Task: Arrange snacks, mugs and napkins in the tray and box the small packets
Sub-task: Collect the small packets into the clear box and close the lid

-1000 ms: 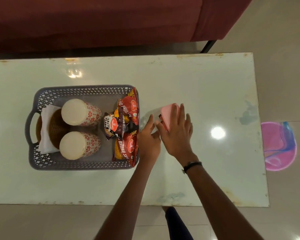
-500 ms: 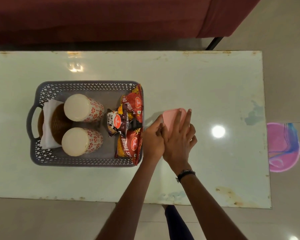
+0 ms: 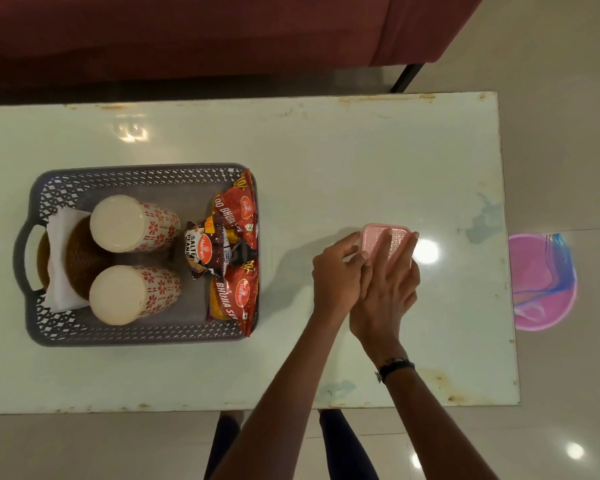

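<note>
A small pink box (image 3: 373,233) with its lid on lies on the table right of the tray. My right hand (image 3: 387,282) rests flat on the lid, fingers spread over it. My left hand (image 3: 336,277) grips the box's left side with thumb and fingers. The grey perforated tray (image 3: 142,336) holds two upturned floral mugs (image 3: 132,223) (image 3: 132,294), white napkins (image 3: 58,261) over brown coasters at its left end, and red snack packets (image 3: 238,209) (image 3: 234,299) with a dark peanut packet (image 3: 203,249) at its right end. The box's contents are hidden.
The pale table (image 3: 326,150) has worn edges, its right end near the box. A maroon sofa (image 3: 187,32) runs along the far side. A pink bucket (image 3: 542,282) stands on the floor to the right. My legs show below the near edge.
The tilted pink lid has come down flat onto the box under my right hand. Both hands stay at the box; the view has shifted slightly.
</note>
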